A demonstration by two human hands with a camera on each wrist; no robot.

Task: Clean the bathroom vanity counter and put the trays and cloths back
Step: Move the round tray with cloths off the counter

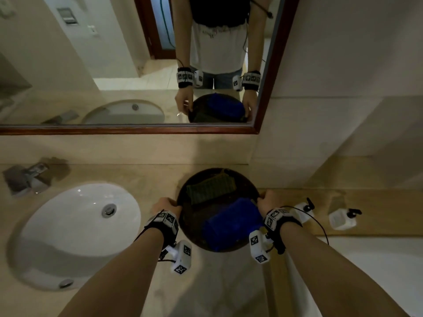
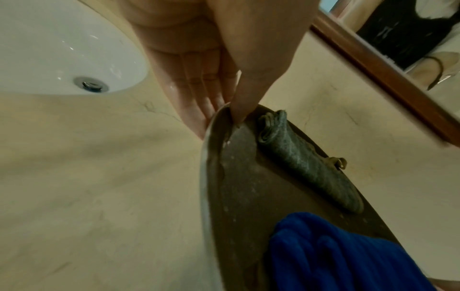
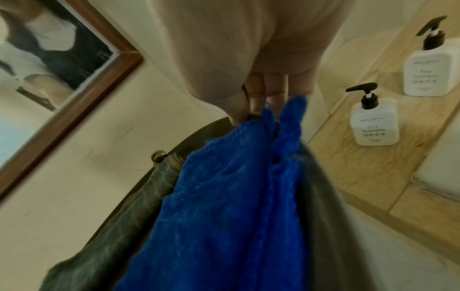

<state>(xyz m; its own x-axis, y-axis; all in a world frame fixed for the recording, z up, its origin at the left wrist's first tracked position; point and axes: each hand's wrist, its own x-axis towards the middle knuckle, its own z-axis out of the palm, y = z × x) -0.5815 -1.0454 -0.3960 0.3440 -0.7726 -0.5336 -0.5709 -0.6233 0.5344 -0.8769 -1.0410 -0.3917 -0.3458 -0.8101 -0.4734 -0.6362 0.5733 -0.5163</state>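
Both hands' fingers [image 2: 196,98] clamp opposite rims of the round tray [image 1: 186,221] beside the sink [image 1: 68,225].

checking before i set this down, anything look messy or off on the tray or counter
Slightly. A corner of the blue cloth sticks up over the round tray's rim by the right hand. The tray floor shows pale specks near the left hand. The green cloth lies folded; no spill shows on the counter.

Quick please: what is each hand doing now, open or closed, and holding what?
Left hand: closed, grips the left rim of the round dark tray.
Right hand: closed, grips the tray's right rim, beside the blue cloth.
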